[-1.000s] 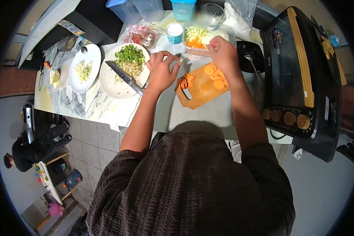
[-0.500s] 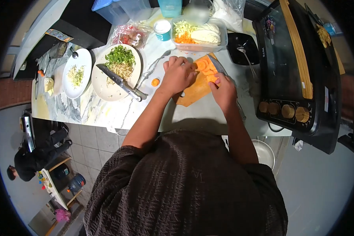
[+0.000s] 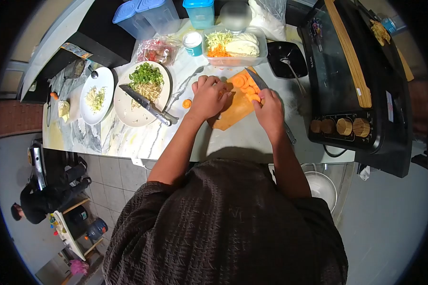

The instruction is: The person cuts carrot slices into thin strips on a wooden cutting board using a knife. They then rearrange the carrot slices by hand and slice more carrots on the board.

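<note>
An orange cutting board (image 3: 233,117) lies on the marble counter, with carrot slices (image 3: 245,84) overlapping on its upper part. My left hand (image 3: 208,99) rests over the board's left edge, fingers curled down; what is under them is hidden. With thumb and fingers pinched, my right hand (image 3: 269,113) grips carrot slices at the board's right side. A knife (image 3: 257,78) lies along the right edge, its middle covered by my right hand and its handle end showing beside the wrist. One carrot piece (image 3: 187,103) sits on the counter left of my left hand.
A second knife (image 3: 145,103) lies across a plate (image 3: 124,111) of chopped greens and sprouts. Farther left stands a white plate (image 3: 91,78). Behind the board are a tub of shredded vegetables (image 3: 238,61) and a black bowl (image 3: 276,69). A black oven (image 3: 333,95) borders the right.
My left hand has drawn slightly left, away from the carrot slices. My right hand stays at the slices on the board's right side. The whole view has shifted slightly.
</note>
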Tool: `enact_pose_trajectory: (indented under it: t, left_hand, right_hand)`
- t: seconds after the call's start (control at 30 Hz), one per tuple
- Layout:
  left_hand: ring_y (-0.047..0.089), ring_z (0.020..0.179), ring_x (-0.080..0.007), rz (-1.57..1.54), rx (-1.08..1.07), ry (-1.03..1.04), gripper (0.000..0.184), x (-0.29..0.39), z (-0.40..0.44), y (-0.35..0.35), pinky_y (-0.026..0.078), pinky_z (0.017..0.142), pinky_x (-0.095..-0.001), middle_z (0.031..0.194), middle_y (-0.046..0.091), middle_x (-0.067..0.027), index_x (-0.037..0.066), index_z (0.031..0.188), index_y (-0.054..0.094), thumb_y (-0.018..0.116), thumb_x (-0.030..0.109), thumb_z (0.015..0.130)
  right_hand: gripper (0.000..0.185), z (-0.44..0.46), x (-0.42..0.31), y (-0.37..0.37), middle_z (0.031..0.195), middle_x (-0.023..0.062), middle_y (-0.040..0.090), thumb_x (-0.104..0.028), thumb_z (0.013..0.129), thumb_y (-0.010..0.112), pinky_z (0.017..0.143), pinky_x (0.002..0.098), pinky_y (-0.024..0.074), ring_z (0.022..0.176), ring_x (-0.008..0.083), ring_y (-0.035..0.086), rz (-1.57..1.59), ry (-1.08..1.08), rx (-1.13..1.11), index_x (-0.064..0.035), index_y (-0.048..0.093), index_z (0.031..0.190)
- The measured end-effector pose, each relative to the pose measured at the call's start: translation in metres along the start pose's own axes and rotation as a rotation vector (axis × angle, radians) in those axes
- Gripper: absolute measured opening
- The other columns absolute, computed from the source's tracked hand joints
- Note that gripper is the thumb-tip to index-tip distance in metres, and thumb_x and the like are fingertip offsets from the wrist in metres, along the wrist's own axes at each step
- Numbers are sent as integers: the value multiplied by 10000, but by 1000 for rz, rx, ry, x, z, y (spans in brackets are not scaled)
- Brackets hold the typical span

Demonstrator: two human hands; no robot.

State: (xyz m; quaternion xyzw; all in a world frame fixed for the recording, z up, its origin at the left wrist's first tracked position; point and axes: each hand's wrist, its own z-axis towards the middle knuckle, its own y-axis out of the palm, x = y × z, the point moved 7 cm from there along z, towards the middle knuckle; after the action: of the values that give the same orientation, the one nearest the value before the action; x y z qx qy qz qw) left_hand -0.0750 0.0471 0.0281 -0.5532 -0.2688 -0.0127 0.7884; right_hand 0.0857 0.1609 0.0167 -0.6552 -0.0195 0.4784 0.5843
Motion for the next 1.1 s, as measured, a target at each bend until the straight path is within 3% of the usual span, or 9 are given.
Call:
enact_pose_trajectory:
  t: [0.13,0.2,0.4,0.67,0.97,1.03,1.1]
  left_hand:
    - [456,1055,-265,-39,-12,11,253,4,-4,2,317,869,-411,1068,588,-62,122,988,694,721,263,779]
    - [455,1053,-264,-49,-7,25,249,9,-5,6,318,868,-413,1057,584,-61,132,990,696,719,263,780]
    - [450,1028,-261,-77,-23,78,234,35,9,25,317,860,-415,1015,573,-51,162,954,710,728,291,761]
    - [462,1057,-259,130,-14,1,267,65,19,44,307,890,-441,1038,609,-38,131,870,722,743,367,747]
    - [482,1031,-258,234,43,-31,201,69,21,42,317,872,-439,974,632,-31,108,833,716,724,278,728]
    - [487,966,-259,136,196,89,177,73,19,34,327,808,-432,911,600,-55,84,742,693,692,261,735]
    - [502,969,-245,155,221,84,161,67,18,33,336,811,-419,926,612,-41,99,796,706,708,245,728]
  right_hand:
    - [238,-9,-3,-6,937,118,627,-120,814,706,719,430,503,836,337,626,68,-28,36,-60,563,994]
    - [234,-15,1,-9,888,111,633,-104,810,716,665,389,499,740,288,619,202,85,19,-51,573,987]
    - [208,-27,13,-26,812,87,629,-97,796,734,602,345,480,639,225,572,229,29,114,-36,592,936]
    - [207,-40,26,-50,797,85,645,-84,782,746,593,323,481,635,205,574,263,66,158,-27,605,922]
    - [203,-34,39,-49,815,83,657,-98,797,739,618,317,497,649,200,584,317,129,83,-23,608,933]
    - [205,-31,36,-50,813,87,656,-103,801,735,620,317,498,649,202,586,335,126,72,-21,608,939]
    - [206,-23,33,-45,804,96,653,-116,804,734,626,322,500,648,212,592,330,107,19,-18,608,935]
